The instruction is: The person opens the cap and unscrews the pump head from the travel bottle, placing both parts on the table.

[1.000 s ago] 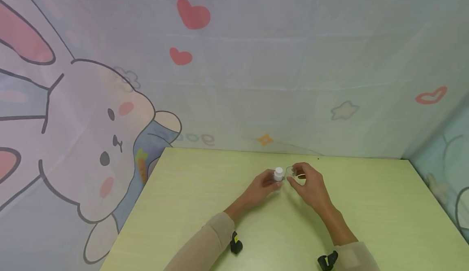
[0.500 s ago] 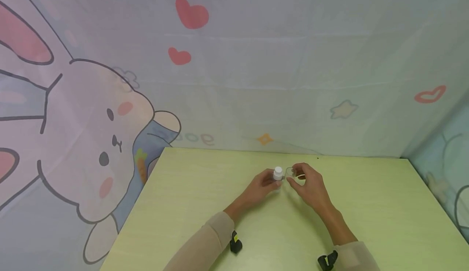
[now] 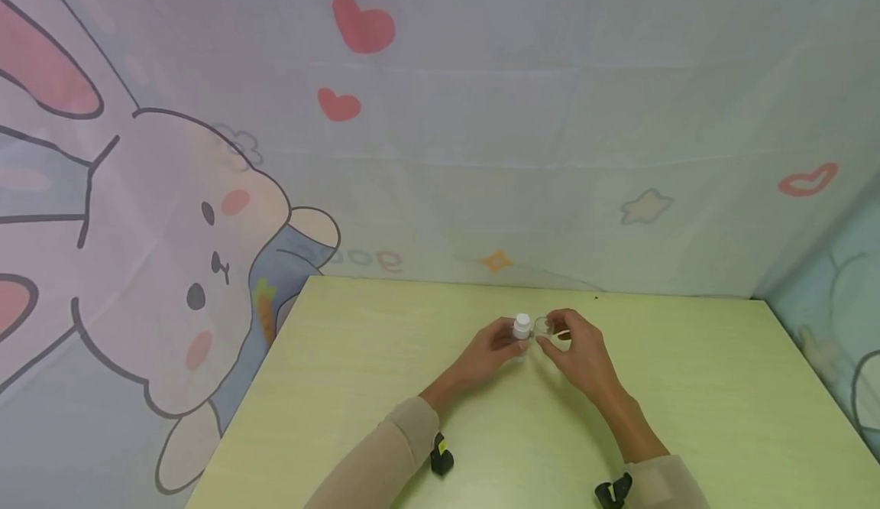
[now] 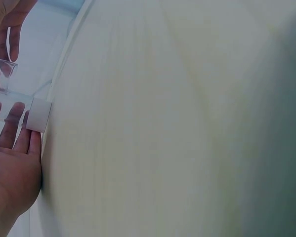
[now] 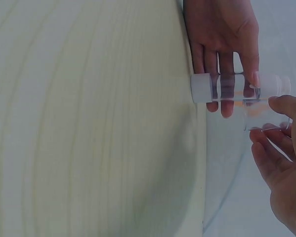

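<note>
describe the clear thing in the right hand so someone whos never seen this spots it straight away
Find the pale yellow-green table, then the two hands close together toward its far edge. The right hand pinches a small clear cup-like piece, right beside the bottle in the left hand. It looks see-through all over, while the bottle has a white top.

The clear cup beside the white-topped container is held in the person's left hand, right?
Not quite: the clear cup is held in the right hand, not the left, as the head view shows. It is indeed beside the white-topped container.
</note>
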{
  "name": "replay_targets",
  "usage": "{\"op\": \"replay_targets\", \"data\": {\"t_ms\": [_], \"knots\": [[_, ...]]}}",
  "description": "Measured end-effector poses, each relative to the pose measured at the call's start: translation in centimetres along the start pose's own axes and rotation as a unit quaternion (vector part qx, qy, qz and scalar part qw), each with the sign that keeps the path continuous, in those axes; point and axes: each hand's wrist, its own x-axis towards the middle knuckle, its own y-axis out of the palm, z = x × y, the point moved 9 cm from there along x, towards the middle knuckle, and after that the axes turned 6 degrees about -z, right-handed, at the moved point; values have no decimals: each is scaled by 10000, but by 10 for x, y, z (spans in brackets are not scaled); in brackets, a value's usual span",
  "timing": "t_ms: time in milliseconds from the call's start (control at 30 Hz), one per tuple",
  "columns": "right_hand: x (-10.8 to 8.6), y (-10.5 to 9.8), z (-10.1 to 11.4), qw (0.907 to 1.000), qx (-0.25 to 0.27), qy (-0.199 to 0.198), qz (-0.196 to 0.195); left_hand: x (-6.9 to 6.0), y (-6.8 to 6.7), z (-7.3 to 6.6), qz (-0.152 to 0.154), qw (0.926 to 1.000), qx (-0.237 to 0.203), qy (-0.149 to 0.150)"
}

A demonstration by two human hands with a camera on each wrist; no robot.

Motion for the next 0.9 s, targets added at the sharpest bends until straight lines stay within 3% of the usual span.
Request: {"op": "replay_targets", "data": {"t_ms": [900], "knots": [[-7, 9, -14, 9999, -7, 131, 85, 0, 0, 0, 36, 10000, 21, -73]]}}
